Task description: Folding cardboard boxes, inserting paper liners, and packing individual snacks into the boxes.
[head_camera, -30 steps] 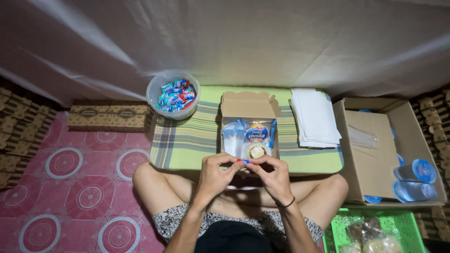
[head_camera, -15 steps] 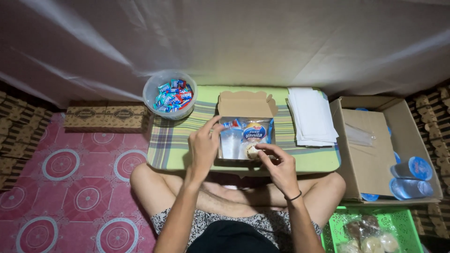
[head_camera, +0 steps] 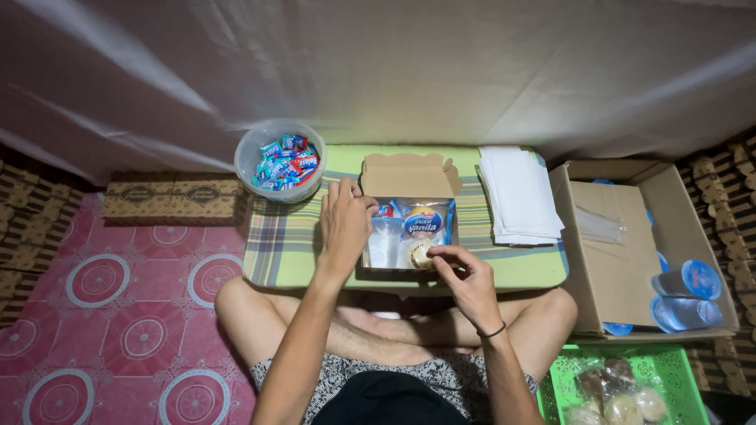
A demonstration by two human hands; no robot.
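A small open cardboard box (head_camera: pixel 409 177) stands on a low table with a green plaid cloth (head_camera: pixel 283 240). Inside lie a clear water cup (head_camera: pixel 385 240), a blue-and-white snack packet (head_camera: pixel 424 223) and a round pastry (head_camera: pixel 418 253). My left hand (head_camera: pixel 345 224) rests on the box's left wall, fingers spread and reaching upward. My right hand (head_camera: pixel 461 275) hovers at the box's near right corner, its fingertips pinched close to the pastry; whether it grips anything is unclear.
A clear tub of wrapped candies (head_camera: pixel 281 160) sits at the table's far left. A stack of white paper (head_camera: pixel 517 193) lies to the right. A big cardboard carton with water cups (head_camera: pixel 687 291) stands further right, a green basket of wrapped pastries (head_camera: pixel 622 393) below it.
Both hands left my lap and came up to the box. The left hand moved to its left wall, the right one lowered to the pastry corner.
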